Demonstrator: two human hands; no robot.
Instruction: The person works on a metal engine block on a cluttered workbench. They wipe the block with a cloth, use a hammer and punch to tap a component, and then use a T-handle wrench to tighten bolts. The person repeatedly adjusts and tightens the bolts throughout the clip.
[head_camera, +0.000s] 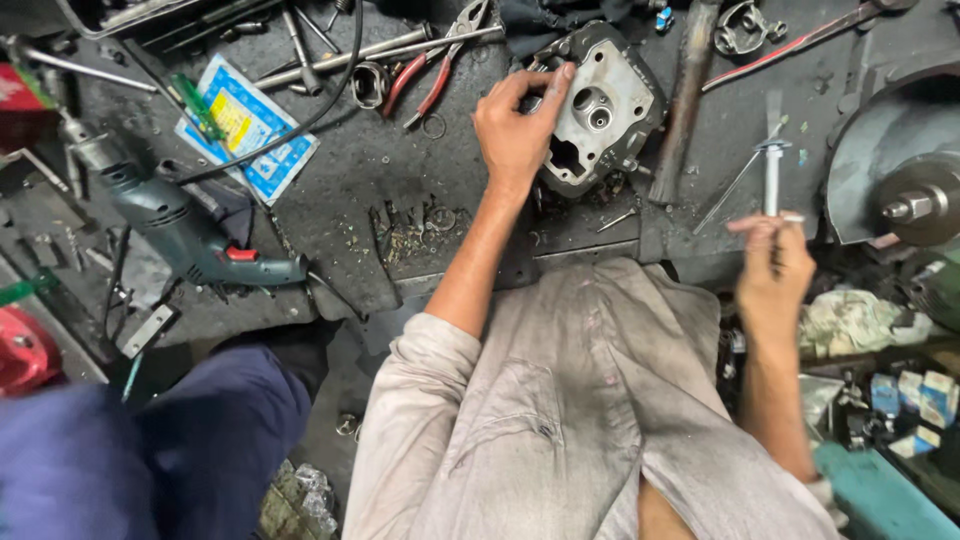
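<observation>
My left hand (516, 125) rests on a grey metal engine head casting (600, 105) lying on the dark workbench (360, 170), fingers curled over its left edge, thumb on its top face. My right hand (775, 270) is raised at the bench's front right, shut on a thin metal rod tool with a small cross piece (772, 165) that points upward. The hand is slightly blurred.
A teal power drill (180, 235) lies at the left with its cable. Red-handled pliers (430, 70), long rods, a blue and yellow packet (245, 125), a hammer handle (685, 100) and a round machine part (900, 170) crowd the bench. Another person's blue trouser leg (150, 450) is at lower left.
</observation>
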